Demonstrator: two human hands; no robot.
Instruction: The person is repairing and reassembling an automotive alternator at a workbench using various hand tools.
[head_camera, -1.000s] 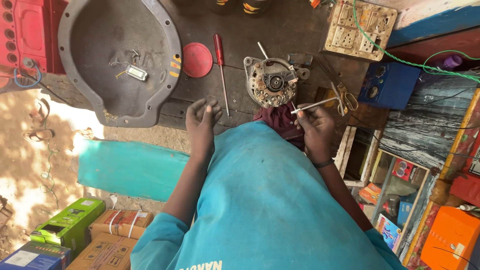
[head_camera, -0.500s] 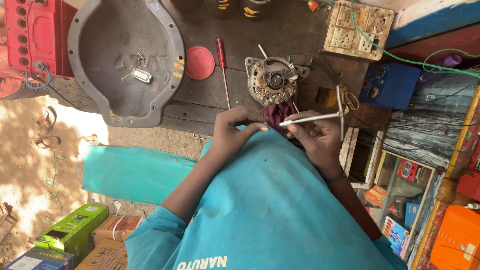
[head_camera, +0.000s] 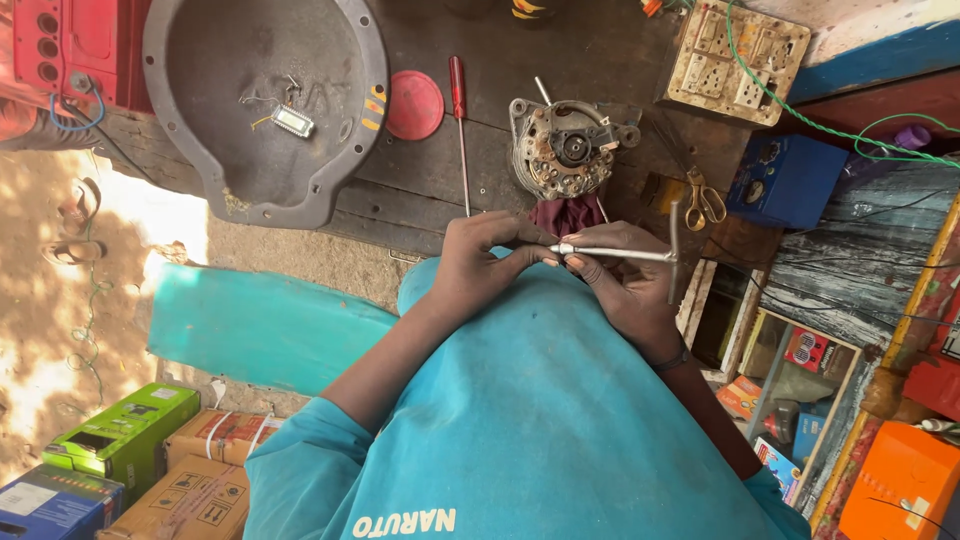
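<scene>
My left hand (head_camera: 488, 262) and my right hand (head_camera: 625, 280) meet in front of my chest, over my turquoise shirt. Between them lies a silver T-handle wrench (head_camera: 625, 254), shaft level, its crossbar pointing to the right. My right hand grips the shaft, and my left hand's fingers pinch its socket end. Just beyond the hands, a worn alternator (head_camera: 562, 146) rests on the dark wooden bench (head_camera: 480, 180), with a maroon rag (head_camera: 566, 213) under its near side. A red-handled screwdriver (head_camera: 460, 120) lies to the left of the alternator.
A large grey metal housing (head_camera: 262, 105) with small parts inside lies at the bench's left, a red round lid (head_camera: 414, 105) beside it. A socket board (head_camera: 738, 62), a blue box (head_camera: 786, 182) and scissors (head_camera: 704, 200) are at right. Cardboard boxes (head_camera: 140, 460) stand on the ground at left.
My hands have come together from apart. The left hand rose from the bench edge to the wrench's tip, and the wrench now lies level between both hands.
</scene>
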